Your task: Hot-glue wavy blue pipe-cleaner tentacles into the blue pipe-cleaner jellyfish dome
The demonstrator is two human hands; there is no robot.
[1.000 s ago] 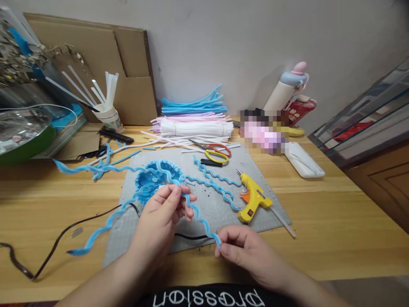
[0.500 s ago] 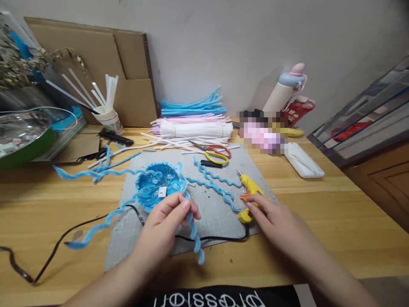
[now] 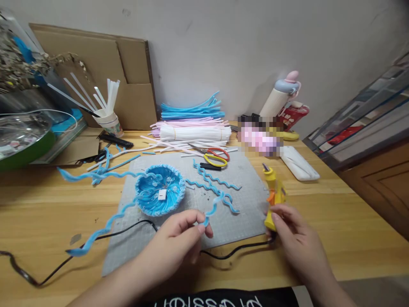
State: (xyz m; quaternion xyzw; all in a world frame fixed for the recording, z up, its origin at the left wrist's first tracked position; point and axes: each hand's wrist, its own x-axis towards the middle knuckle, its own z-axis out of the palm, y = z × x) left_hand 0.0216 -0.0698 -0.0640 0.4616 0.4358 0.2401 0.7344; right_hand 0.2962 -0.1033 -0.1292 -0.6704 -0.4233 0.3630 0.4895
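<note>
Between thumb and fingers, my left hand [image 3: 183,236] pinches a wavy blue pipe cleaner [image 3: 214,206] whose end points up and to the right. My right hand [image 3: 292,232] is closed around the handle of a yellow hot glue gun [image 3: 271,192] with an orange trigger; its nozzle points up and away. Left of centre, a blue pipe-cleaner bowl [image 3: 160,207] lies with its hollow side up, holding a small white tag [image 3: 162,195]. Wavy blue strands reach from it to the left and right. More wavy pipe cleaners [image 3: 217,177] rest on the grey cutting mat [image 3: 236,230].
Scissors [image 3: 215,157] with red and yellow handles lie behind the bowl. Bundled white pipe cleaners [image 3: 194,133] stand near the wall. A paper cup [image 3: 110,123] holds glue sticks. The glue gun's black cord [image 3: 230,252] crosses the front. A white power bank-like block [image 3: 300,163] sits right.
My right hand has lifted the glue gun off the mat and moved right, turning it upright. My left hand has shifted right and down, away from the bowl, turning the pipe cleaner upward.
</note>
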